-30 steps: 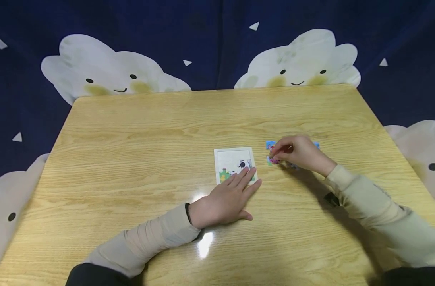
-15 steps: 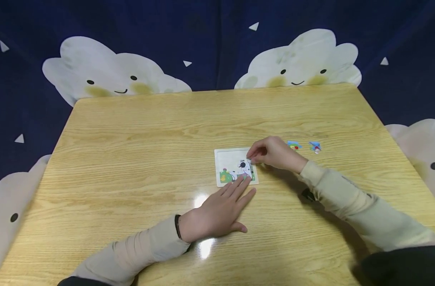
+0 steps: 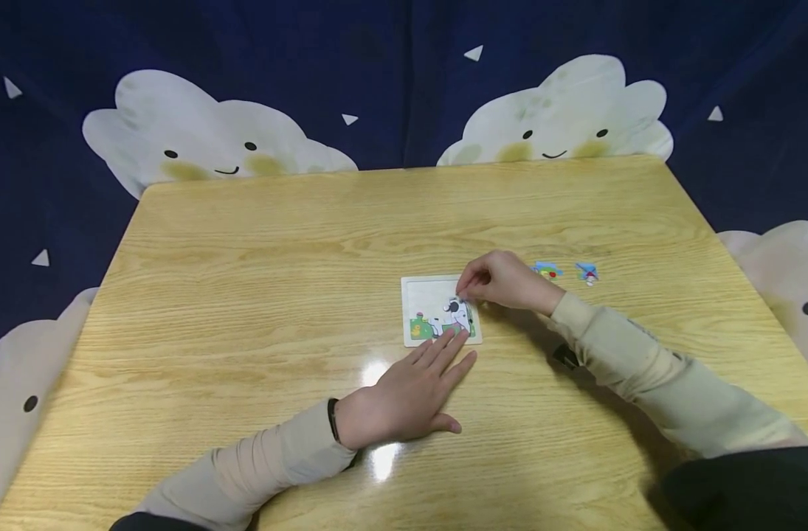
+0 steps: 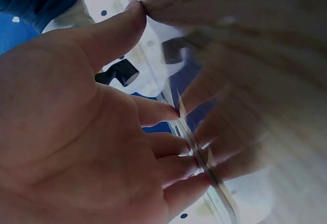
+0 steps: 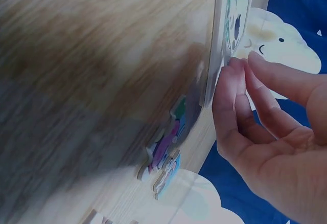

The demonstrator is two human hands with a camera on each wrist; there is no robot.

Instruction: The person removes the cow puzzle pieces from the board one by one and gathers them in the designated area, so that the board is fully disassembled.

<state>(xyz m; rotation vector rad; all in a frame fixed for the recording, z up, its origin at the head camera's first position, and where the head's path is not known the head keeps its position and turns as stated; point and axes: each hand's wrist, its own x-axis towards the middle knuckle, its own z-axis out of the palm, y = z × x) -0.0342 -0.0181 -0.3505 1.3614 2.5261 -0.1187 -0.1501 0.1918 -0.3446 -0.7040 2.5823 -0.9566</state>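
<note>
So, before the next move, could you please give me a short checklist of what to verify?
1. Puzzle tray flat on the table: ok.
2. Left hand at the tray: ok, fingertips at its near edge.
3. Right hand at the tray: ok, fingertips at its right side.
4. Piece between the right fingertips: cannot tell, they are too close together.
5. Tray filled: not ok, its upper left is bare.
6. Loose pieces in sight: ok, right of the tray.

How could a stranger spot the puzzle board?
Start at the wooden table and find the left hand. It touches the near edge of the puzzle board. Unlike the loose pieces lying to the right, the board is white-rimmed.
</note>
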